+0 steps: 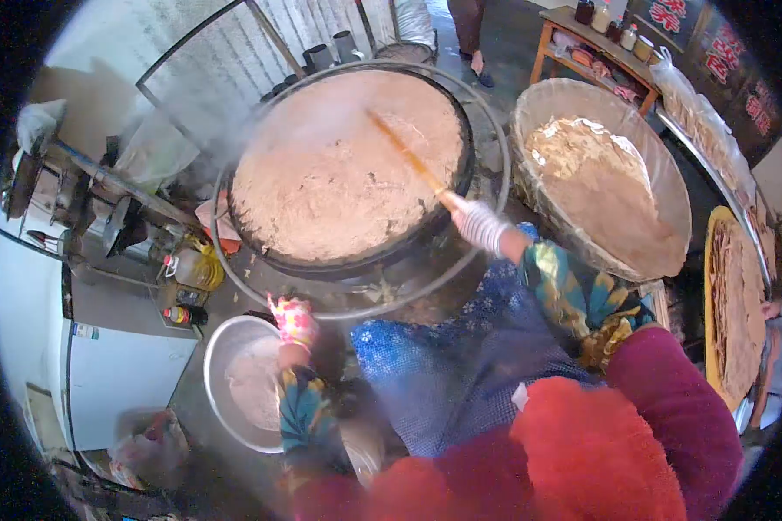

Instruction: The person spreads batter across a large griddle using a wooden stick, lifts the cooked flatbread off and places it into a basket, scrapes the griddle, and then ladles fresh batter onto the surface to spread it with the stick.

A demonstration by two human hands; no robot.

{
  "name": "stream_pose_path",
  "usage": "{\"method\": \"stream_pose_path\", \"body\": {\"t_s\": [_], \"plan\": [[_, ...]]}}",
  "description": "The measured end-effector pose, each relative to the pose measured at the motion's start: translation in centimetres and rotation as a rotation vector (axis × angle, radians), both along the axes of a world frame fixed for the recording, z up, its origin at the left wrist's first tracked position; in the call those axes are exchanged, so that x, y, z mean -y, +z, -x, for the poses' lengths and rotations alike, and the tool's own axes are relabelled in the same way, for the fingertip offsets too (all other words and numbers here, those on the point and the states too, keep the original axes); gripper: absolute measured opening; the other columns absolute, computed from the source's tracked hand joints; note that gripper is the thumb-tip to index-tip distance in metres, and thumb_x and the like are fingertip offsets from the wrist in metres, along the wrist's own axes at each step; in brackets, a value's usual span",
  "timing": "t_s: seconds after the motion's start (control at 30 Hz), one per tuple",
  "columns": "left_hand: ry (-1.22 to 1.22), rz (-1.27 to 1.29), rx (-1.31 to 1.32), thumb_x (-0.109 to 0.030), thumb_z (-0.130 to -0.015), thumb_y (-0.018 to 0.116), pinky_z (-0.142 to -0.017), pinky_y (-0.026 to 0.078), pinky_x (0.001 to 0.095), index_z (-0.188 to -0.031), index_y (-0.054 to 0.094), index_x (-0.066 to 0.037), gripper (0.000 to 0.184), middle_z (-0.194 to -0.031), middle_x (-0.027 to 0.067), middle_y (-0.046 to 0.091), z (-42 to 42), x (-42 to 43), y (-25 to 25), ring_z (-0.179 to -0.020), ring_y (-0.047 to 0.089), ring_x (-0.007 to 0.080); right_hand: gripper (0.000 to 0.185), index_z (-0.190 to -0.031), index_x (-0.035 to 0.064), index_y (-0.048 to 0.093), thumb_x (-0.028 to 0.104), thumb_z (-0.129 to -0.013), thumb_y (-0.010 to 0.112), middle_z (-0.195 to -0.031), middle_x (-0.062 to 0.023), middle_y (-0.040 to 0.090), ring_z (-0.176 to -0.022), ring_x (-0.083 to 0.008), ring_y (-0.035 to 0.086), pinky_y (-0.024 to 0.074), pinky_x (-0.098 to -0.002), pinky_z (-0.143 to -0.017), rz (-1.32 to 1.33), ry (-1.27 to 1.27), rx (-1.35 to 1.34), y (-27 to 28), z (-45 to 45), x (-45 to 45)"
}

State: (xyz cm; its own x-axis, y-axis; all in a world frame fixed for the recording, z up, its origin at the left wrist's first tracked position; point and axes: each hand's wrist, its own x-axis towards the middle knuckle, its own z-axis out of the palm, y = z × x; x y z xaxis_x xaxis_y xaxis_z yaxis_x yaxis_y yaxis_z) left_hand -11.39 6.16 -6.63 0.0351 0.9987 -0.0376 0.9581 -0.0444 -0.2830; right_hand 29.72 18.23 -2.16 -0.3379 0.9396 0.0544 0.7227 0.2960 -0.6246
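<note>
My right hand (482, 227), in a white striped glove, grips a long wooden stick (404, 154). The stick reaches over a big round griddle (467, 165) covered by a pale brown layer of batter or pancake (343, 187). Its far end meets this layer, partly veiled by steam. At the griddle's near left, my left hand (294, 321) wears a pink and white patterned glove. One finger sticks out and the others look curled; what they hold is hidden. Beneath it stands a metal basin (220, 395) with pale brown batter (254, 382) inside.
A metal ring (391, 308) surrounds the griddle. Right of it stands a lined basket (530, 187) with brown and cream flakes or powder. Stacked flat brown sheets (738, 304) lie far right, near another person's arm. Oil bottles (195, 267) stand left; someone's leg (467, 26) shows behind.
</note>
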Motion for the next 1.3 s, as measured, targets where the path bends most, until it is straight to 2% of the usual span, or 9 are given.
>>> {"method": "stream_pose_path", "body": {"t_s": [0.07, 0.27, 0.47, 0.53, 0.6, 0.73, 0.97, 1.17, 1.3], "plan": [[0.019, -0.020, 0.112, -0.027, -0.060, 0.065, -0.104, 0.019, 0.0550, -0.075, 0.068, -0.017, 0.018, -0.079, 0.0086, 0.064, -3.8, 1.5, 0.9, -0.097, 0.055, 0.0318, 0.043, -0.128, 0.0140, 0.045, 0.006, -0.086, 0.041, -0.097, -0.0185, 0.062, -0.084, -0.0316, 0.061, 0.0485, -0.0370, -0.074, -0.213, 0.171, -0.304, -1.3, 1.6, 3.7], [-0.099, -0.261, 0.379, -0.033, -0.063, 0.067, -0.096, 0.027, 0.0553, -0.089, 0.061, -0.015, 0.032, -0.089, 0.0101, 0.061, -12.1, 3.8, 0.8, -0.093, 0.053, 0.0352, 0.042, -0.129, 0.0229, 0.043, 0.021, -0.087, 0.044, -0.081, -0.0210, 0.063, -0.074, -0.0400, 0.060, 0.0487, -0.0476, -0.064, 0.078, 0.052, -0.004, -1.1, 8.3, 9.0], [-0.053, -0.156, 0.364, -0.027, -0.069, 0.059, -0.098, 0.023, 0.0552, -0.098, 0.059, -0.013, 0.033, -0.095, 0.0133, 0.058, -18.8, 2.6, -0.9, -0.102, 0.049, 0.0357, 0.041, -0.126, 0.0227, 0.047, 0.021, -0.085, 0.047, -0.080, -0.0213, 0.062, -0.069, -0.0390, 0.060, 0.0480, -0.0461, -0.061, 0.220, 0.268, -0.400, 2.3, 13.6, 10.1], [-0.090, -0.264, 0.411, -0.027, -0.069, 0.059, -0.098, 0.023, 0.0554, -0.099, 0.059, -0.012, 0.033, -0.094, 0.0134, 0.058, -20.5, 2.6, -2.6, -0.101, 0.049, 0.0359, 0.041, -0.124, 0.0228, 0.049, 0.021, -0.084, 0.048, -0.079, -0.0191, 0.063, -0.068, -0.0367, 0.061, 0.0483, -0.0453, -0.061, 0.095, 0.273, -0.285, 3.4, 13.2, 10.1], [-0.116, -0.373, 0.459, -0.026, -0.069, 0.058, -0.097, 0.023, 0.0555, -0.099, 0.059, -0.011, 0.034, -0.094, 0.0134, 0.057, -21.9, 2.5, -3.9, -0.101, 0.049, 0.0361, 0.052, -0.132, 0.0274, 0.038, 0.021, -0.082, 0.049, -0.075, -0.0198, 0.063, -0.065, -0.0356, 0.062, 0.0474, -0.0480, -0.056, 0.174, 0.413, 0.320, 5.1, 10.2, 8.9], [-0.087, -0.309, 0.525, -0.027, -0.066, 0.063, -0.091, 0.031, 0.0545, -0.095, 0.056, -0.009, 0.034, -0.094, 0.0136, 0.056, -23.0, 2.8, -0.1, -0.097, 0.049, 0.0383, 0.060, -0.138, 0.0321, 0.028, 0.015, -0.083, 0.045, -0.066, -0.0155, 0.061, -0.054, -0.0327, 0.059, 0.0451, -0.0480, -0.048, -0.070, 0.372, 0.375, 3.4, 2.8, 4.5], [-0.079, -0.307, 0.490, -0.026, -0.061, 0.068, -0.090, 0.031, 0.0528, -0.084, 0.058, -0.009, 0.030, -0.085, 0.0122, 0.056, -18.2, 3.7, 0.3, -0.094, 0.048, 0.0372, 0.053, -0.136, 0.0387, 0.027, 0.019, -0.089, 0.040, -0.068, -0.0148, 0.063, -0.059, -0.0317, 0.062, 0.0465, -0.0461, -0.049, -0.091, 0.166, 0.529, 2.1, -6.4, -3.3], [0.010, -0.234, 0.282, -0.015, -0.061, 0.058, -0.088, 0.033, 0.0531, -0.066, 0.057, -0.012, 0.005, -0.071, 0.0113, 0.056, -9.9, 3.4, 0.5, -0.085, 0.051, 0.0353, 0.041, -0.128, 0.0393, 0.040, 0.023, -0.090, 0.039, -0.085, -0.0138, 0.065, -0.072, -0.0339, 0.063, 0.0501, -0.0424, -0.063, -0.063, -0.011, 0.593, 4.3, -9.6, -12.0], [-0.048, -0.084, 0.077, -0.020, -0.063, 0.056, -0.093, 0.033, 0.0512, -0.068, 0.059, -0.011, 0.011, -0.071, 0.0106, 0.057, -2.4, 2.8, 0.5, -0.082, 0.052, 0.0348, 0.043, -0.130, 0.0382, 0.039, 0.024, -0.090, 0.039, -0.097, -0.0148, 0.063, -0.084, -0.0342, 0.062, 0.0486, -0.0437, -0.074, 0.063, -0.084, 0.451, 3.3, -9.7, -19.0]]}}
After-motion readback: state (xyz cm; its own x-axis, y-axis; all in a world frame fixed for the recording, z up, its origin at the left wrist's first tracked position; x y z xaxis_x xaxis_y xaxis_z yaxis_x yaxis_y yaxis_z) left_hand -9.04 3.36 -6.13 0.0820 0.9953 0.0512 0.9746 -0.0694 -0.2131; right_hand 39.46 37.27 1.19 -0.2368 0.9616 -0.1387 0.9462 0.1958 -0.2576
